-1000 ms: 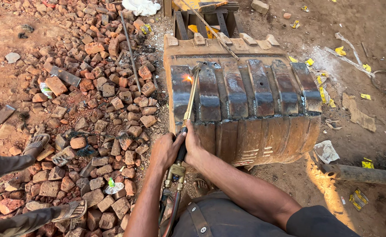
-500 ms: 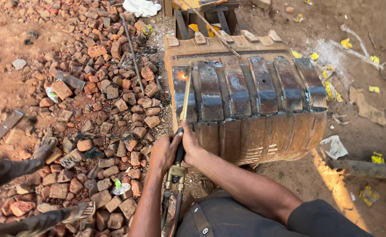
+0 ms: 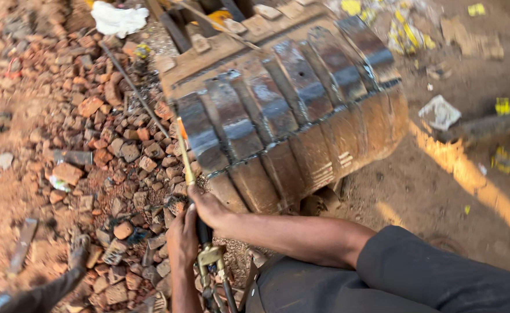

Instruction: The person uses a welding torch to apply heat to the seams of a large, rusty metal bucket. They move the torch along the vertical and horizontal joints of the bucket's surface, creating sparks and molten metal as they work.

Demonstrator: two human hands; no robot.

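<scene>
Both hands, left hand and right hand, have fingers clenched around a brass-fitted cutting torch. Its glowing tip meets the left edge of a large rusty ribbed steel excavator bucket lying on brick rubble. Heating appears under way; the tip likely needs steady guiding along that edge.

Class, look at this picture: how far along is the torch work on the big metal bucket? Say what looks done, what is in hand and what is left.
Done: hard to tell; no finished cut shows on the bucket.
In hand: both hands, left and right, grip the torch, its tip glowing at the bucket's left edge.
Left: the ribbed plates to the right look untouched.
</scene>
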